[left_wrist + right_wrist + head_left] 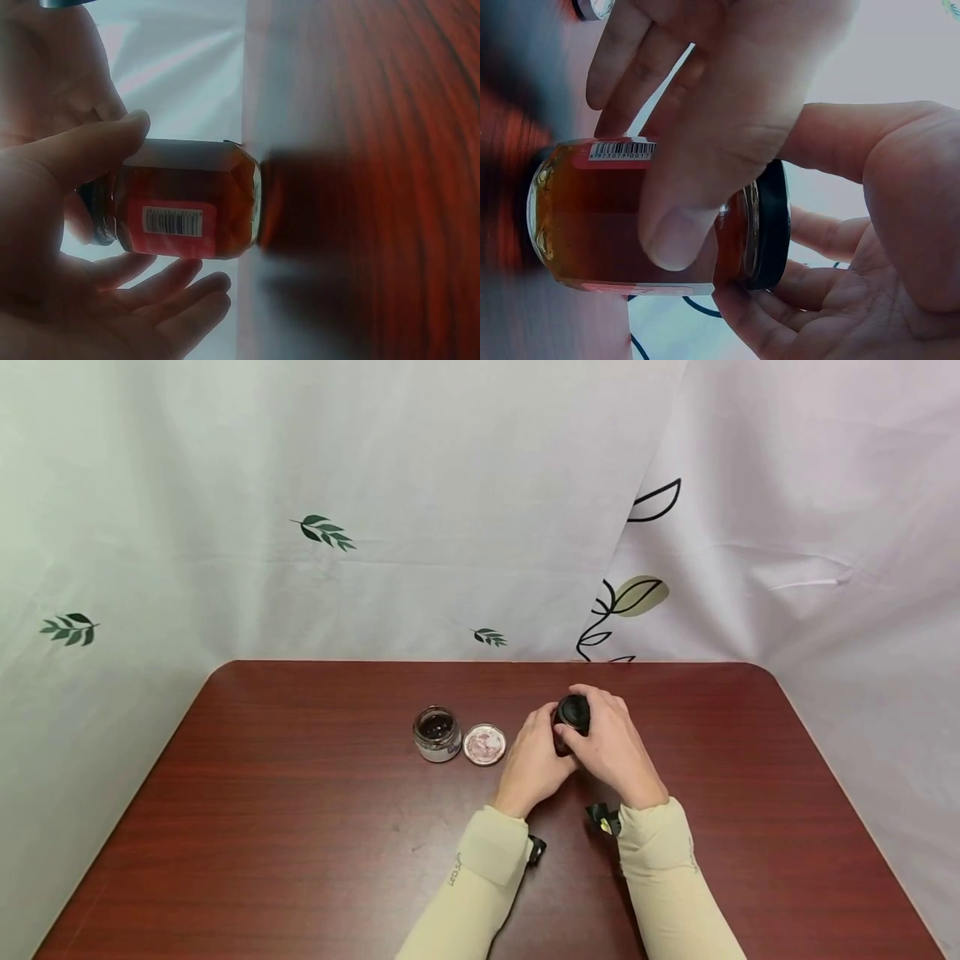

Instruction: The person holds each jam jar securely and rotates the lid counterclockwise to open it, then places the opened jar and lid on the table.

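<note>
Near the table's far side, both hands are on an upright glass jar (180, 199) of amber-brown contents, with a red barcode label. My left hand (534, 760) grips its body, thumb along one side and fingers on the other. On top is a black lid (776, 225). My right hand (618, 747) holds that lid, its fingers and thumb curled about the rim. Whether the jar's base touches the table, I cannot tell. To the left stands an uncapped glass jar (450, 750) with dark residue inside. Beside it lies a round lid (484, 744), its pale, stained face up.
The reddish-brown wooden table (300, 843) has rounded far corners. Behind it hangs a white curtain (420, 485) printed with leaves. Dark straps (602, 818) show at both cuffs of the pale sleeves (660, 843).
</note>
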`<state>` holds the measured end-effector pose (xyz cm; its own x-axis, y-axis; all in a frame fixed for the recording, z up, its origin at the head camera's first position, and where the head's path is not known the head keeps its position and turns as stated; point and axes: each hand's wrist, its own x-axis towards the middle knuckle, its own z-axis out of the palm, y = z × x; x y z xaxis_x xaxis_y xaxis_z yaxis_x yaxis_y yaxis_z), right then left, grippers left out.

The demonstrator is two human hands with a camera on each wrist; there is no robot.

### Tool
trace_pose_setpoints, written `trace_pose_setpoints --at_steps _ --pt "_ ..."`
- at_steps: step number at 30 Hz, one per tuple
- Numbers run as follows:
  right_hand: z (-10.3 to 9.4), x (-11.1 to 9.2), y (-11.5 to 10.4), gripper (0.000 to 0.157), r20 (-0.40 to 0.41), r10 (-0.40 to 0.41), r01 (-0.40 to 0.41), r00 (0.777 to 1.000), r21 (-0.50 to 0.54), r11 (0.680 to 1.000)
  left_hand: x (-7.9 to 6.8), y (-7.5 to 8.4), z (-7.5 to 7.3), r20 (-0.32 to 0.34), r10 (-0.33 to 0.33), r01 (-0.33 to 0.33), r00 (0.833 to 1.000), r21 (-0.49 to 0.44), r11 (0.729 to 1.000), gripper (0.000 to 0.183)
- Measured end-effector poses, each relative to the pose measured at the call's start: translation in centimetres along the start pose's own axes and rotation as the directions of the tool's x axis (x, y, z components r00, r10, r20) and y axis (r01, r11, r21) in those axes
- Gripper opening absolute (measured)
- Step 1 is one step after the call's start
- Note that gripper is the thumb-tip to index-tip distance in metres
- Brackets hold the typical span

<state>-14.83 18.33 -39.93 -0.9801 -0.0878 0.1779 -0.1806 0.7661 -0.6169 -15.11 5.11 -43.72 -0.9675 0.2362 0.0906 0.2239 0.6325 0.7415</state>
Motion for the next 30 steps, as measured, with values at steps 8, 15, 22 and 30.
trace_pose_setpoints --at_steps 8,15,22,30 --pt "0.14 0.0 0.02 0.057 -0.002 0.0 0.0 1.0 -0.008 1.0 0.18 -0.3 0.19 -0.001 0.001 -0.001 1.0 -0.004 1.0 0.068" --pt "0.18 -0.03 -0.02 0.058 -0.006 0.001 -0.001 1.0 -0.016 1.0 0.32 -0.46 0.26 -0.001 -0.002 0.002 1.0 -0.018 1.0 0.066" --pt "0.2 -0.06 -0.03 0.059 -0.005 0.005 -0.006 1.0 -0.016 1.0 0.38 -0.54 0.42 0.0 0.002 -0.002 1.0 -0.017 1.0 0.066" --pt "0.17 0.04 -0.12 0.058 -0.009 0.007 -0.007 1.0 -0.018 1.0 0.57 -0.6 0.28 0.021 0.006 -0.006 1.0 0.002 1.0 0.065"
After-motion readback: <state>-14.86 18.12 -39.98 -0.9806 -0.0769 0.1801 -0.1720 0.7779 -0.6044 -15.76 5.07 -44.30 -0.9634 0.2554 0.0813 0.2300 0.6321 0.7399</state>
